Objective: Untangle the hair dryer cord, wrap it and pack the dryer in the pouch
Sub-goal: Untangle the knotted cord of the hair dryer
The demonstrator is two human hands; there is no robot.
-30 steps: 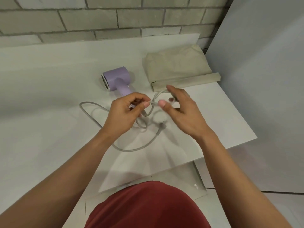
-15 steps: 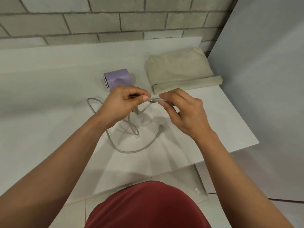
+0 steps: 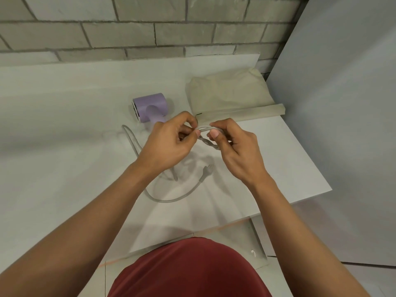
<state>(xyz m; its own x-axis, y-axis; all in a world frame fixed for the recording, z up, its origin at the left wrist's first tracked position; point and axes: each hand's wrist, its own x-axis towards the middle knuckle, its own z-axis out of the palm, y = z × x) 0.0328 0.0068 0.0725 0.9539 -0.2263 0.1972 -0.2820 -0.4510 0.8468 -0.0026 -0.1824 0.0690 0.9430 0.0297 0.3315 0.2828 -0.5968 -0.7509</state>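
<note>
- The lilac hair dryer (image 3: 150, 107) lies on its side on the white table (image 3: 64, 129), just beyond the hands. The beige cloth pouch (image 3: 229, 93) lies flat just to its right, against the brick wall (image 3: 150, 31).
- The grey cord (image 3: 169, 200) trails in loose curves over the table, and its plug (image 3: 209, 168) rests on the surface below the hands.
- The left hand (image 3: 169, 144) has its fingers curled, with thumb and forefinger pinching the raised part of the cord.
- The right hand (image 3: 235, 151) pinches the same stretch just beside it, also between thumb and forefinger, its other fingers folded in.
- Below the two pinches, two strands wind round each other in a short twist (image 3: 207, 143). This looks like the tangle being worked on.
- The cord seems light, limp and fairly smooth, so it should slide through fingers but spring back into coils.
- The best hold is probably on each strand close to the twist, turning them opposite ways. Feeding the free plug end through may also help.
- The dryer looks compact and rigid, and its handle is likely the natural grip.
- The pouch is soft and will need one hand to hold its mouth open.
</note>
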